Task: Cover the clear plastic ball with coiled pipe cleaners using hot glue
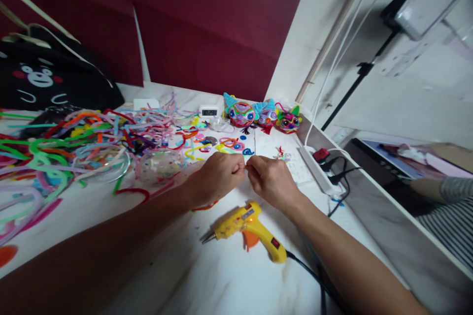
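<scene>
My left hand (221, 173) and my right hand (272, 179) meet knuckle to knuckle above the table. The fingers of both are curled closed in a pinch. A trace of red shows between them, too small to name; the rest of what they hold, if anything, is hidden. Just below them a yellow hot glue gun (263, 232) lies on its side, nozzle pointing left, its black cord running off under my right arm. Beyond my hands lie curled pipe-cleaner pieces (231, 143) and blue coils (248, 151).
Tangled pipe cleaners (51, 142) cover the left side beside a black bag (40, 69). Several decorated animal-head ornaments (241, 112) stand at the back near a small digital display (209, 111). At right, a power strip (320, 170) carries plugs, and a person's striped sleeve (456, 191) shows.
</scene>
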Action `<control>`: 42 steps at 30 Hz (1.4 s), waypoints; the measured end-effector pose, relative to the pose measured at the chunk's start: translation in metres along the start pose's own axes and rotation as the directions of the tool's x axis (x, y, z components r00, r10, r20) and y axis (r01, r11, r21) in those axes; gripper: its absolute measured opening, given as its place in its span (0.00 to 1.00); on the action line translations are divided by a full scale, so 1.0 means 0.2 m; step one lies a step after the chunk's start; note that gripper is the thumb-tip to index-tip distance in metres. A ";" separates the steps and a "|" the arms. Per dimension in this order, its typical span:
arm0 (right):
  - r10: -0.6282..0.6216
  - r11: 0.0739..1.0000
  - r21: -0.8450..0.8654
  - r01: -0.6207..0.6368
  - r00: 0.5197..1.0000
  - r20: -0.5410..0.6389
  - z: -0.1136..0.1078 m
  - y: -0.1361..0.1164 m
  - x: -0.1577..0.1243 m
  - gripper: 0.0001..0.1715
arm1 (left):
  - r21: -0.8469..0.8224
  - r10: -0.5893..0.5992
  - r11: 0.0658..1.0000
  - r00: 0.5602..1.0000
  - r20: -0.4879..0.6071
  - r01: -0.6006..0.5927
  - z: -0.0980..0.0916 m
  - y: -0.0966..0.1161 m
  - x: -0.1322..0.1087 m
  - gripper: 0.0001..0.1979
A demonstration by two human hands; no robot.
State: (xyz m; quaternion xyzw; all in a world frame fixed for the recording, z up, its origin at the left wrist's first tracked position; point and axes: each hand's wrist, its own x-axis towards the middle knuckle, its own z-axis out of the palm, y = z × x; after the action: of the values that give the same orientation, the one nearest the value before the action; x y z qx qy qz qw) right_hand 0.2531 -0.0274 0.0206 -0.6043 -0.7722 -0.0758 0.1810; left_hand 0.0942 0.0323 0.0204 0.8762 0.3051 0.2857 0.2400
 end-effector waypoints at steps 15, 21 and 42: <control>0.114 0.992 0.064 -0.105 0.981 -0.158 0.02 0.07 0.01 0.10 | -0.008 0.024 1.000 0.998 0.064 -0.024 0.00 0.04 -0.03 0.10; 0.284 0.957 0.137 -0.256 0.923 -0.258 -0.11 0.26 0.05 0.14 | -0.081 0.022 0.996 0.999 -0.040 -0.025 -0.05 0.01 0.01 0.06; 0.144 0.867 0.444 -0.225 0.967 0.208 -0.05 0.18 0.04 0.07 | -0.090 -0.008 0.996 0.992 -0.123 -0.003 -0.08 0.01 0.03 0.06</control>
State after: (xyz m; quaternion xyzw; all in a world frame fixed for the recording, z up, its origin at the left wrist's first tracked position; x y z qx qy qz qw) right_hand 0.2871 -0.0151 0.0288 -0.6187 -0.7188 0.1801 0.2609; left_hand 0.0884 0.0390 0.0342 0.8448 0.3075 0.3523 0.2602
